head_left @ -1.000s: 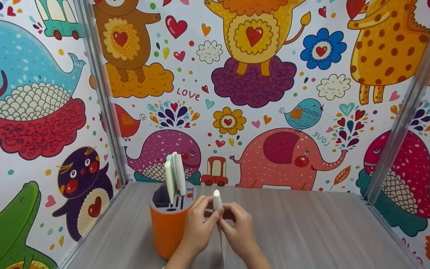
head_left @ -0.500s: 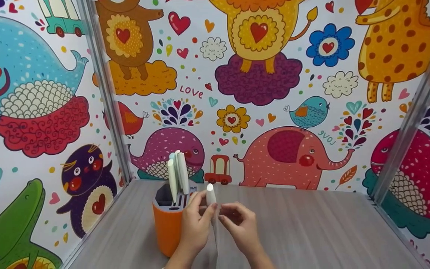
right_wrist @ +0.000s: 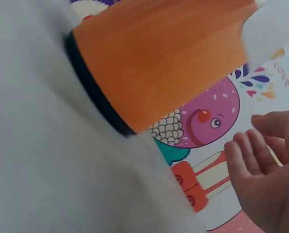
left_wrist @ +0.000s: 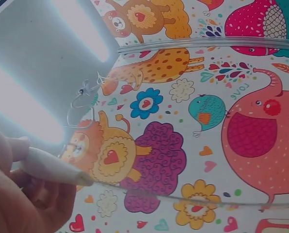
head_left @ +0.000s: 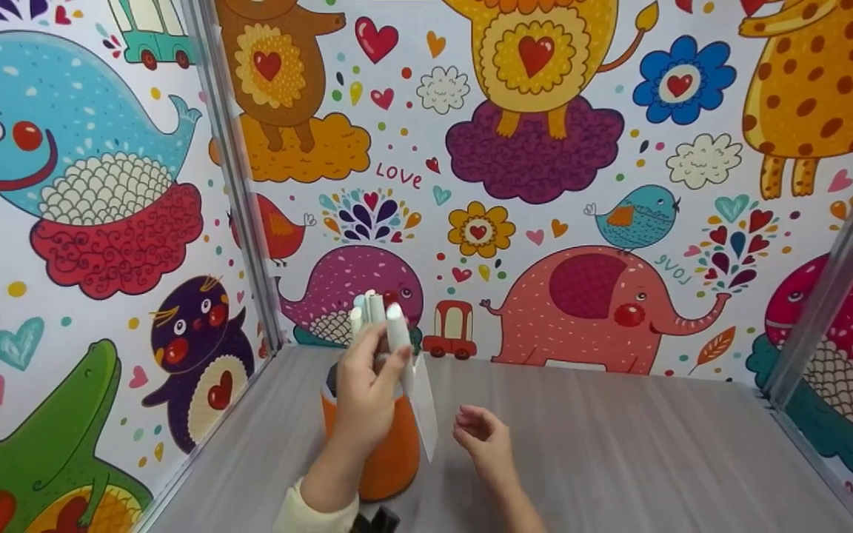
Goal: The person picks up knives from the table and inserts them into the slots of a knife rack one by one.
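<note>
My left hand (head_left: 367,385) grips a white-handled knife (head_left: 420,407) by its handle, beside and in front of the orange knife block (head_left: 389,463). The broad blade points down toward the table. In the left wrist view the pale handle (left_wrist: 55,167) lies between thumb and fingers, the blade seen edge-on. Several light handles (head_left: 371,305) rise from the block behind my left hand, which hides most of the block's top. To the right, apart from the knife, my right hand (head_left: 487,448) holds nothing, its fingers loosely bent. The right wrist view shows those bent fingers (right_wrist: 253,153) near the block.
A grey wood-grain table (head_left: 619,444) lies beneath. Walls printed with cartoon animals (head_left: 589,311) stand at the back and sides, joined by metal corner posts (head_left: 241,185). A small black object (head_left: 376,520) shows at my left sleeve.
My left hand has lifted the knife up and left toward the block. My right hand, earlier at the knife, has come away from it. The head view has shifted slightly.
</note>
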Demonstrator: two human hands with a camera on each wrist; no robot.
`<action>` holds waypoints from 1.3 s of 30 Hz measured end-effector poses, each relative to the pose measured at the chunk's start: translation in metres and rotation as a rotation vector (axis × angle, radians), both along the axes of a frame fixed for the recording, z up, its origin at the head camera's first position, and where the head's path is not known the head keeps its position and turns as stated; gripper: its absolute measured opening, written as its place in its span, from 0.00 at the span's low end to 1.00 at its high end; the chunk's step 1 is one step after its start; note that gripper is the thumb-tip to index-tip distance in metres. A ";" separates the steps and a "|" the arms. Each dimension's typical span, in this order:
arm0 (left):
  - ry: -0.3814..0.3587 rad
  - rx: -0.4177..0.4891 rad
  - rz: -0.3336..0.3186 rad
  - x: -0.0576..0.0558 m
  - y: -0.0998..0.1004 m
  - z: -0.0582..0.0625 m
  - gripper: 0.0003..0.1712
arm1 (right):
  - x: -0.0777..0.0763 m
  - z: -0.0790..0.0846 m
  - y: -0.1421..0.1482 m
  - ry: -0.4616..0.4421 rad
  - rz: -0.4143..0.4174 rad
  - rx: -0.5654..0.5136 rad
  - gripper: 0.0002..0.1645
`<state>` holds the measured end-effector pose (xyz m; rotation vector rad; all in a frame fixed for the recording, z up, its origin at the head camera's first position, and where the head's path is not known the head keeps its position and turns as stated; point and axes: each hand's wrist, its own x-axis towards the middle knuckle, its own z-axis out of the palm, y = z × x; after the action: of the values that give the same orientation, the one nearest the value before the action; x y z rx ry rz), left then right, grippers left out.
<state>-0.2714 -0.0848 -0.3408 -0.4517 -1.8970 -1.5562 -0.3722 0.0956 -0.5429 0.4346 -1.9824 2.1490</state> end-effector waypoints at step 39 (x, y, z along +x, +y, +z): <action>0.119 -0.016 0.333 -0.028 -0.017 0.058 0.23 | 0.000 -0.015 -0.062 -0.238 0.151 0.145 0.51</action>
<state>-0.2993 -0.1023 -0.2830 -0.2154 -1.7881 -1.2692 -0.3724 0.0341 -0.5578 0.3761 -2.3140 2.2461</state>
